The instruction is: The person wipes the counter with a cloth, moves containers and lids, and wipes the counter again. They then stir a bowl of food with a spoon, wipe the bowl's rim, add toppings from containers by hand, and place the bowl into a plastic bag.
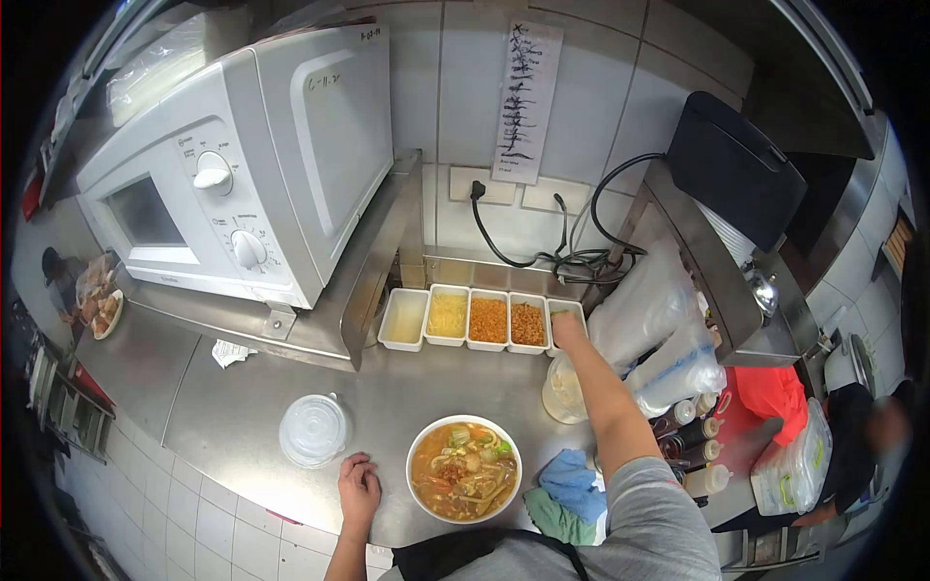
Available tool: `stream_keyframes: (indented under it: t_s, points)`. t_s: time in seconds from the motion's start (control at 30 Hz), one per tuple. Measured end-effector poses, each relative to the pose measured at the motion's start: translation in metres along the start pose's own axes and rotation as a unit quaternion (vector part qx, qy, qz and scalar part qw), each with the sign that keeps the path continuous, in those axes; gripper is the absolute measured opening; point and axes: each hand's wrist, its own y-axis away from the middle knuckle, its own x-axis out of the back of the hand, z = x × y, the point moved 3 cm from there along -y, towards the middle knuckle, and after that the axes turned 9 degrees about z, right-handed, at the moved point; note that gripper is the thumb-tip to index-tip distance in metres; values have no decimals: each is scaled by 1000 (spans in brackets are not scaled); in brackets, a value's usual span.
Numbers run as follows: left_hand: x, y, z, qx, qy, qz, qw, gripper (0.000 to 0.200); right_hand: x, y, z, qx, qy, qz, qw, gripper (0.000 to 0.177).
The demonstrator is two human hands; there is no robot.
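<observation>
My right hand (566,329) reaches into the rightmost white tub (579,312), where a bit of green shows; its fingertips are hidden inside. Beside that tub stand others with brown crispy bits (527,321), orange-brown bits (487,321), pale yellow shreds (448,315) and a whitish content (405,318). My left hand (358,486) rests at the counter's front edge, holding nothing, fingers loosely curled and slightly apart. Between my arms sits a white bowl (411,484) of noodle soup (463,473) with greens and brown bits on top. Left of it is a clear-lidded round container (315,431).
A white microwave (320,145) stands on a raised steel shelf (378,261) at left. Blue and green cloths (567,494), a clear tub (564,387), plastic bags (644,300) and several sauce bottles (697,441) crowd the right. Black cables (572,261) hang behind. Another person (852,436) stands far right.
</observation>
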Motion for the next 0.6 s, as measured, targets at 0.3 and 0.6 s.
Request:
stream_keyframes:
  t_s: [0.3, 0.6]
  points:
    - [1, -1, 5, 15, 3, -2, 1000, 14, 22, -10, 34, -30, -113, 48, 992, 10]
    - [1, 1, 1, -23, -7, 7, 1000, 13, 127, 38, -27, -264, -662, -218, 667, 23]
